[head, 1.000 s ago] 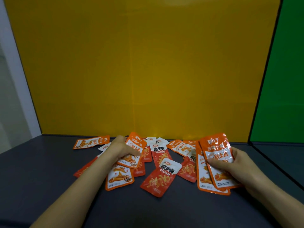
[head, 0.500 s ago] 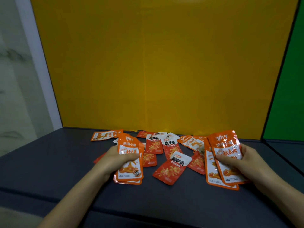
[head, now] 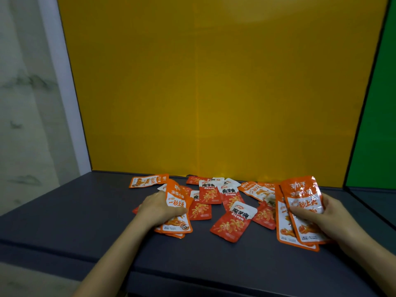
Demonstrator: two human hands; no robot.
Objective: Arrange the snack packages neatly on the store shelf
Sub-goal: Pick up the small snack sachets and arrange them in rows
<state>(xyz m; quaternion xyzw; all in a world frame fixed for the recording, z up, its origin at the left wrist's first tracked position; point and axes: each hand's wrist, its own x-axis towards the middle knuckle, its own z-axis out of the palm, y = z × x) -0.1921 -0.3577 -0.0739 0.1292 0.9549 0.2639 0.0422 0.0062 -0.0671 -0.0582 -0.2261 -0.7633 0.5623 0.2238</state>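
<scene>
Left hand grips a small stack of orange snack packets on the dark shelf; right hand pinches another orange stack at right. Red packets lie scattered between. The slick stacks could fan apart if either grip loosens.

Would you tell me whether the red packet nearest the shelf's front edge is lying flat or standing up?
Lying flat: the red packet rests face up on the dark shelf, its printed front fully visible, untouched by either hand.
</scene>
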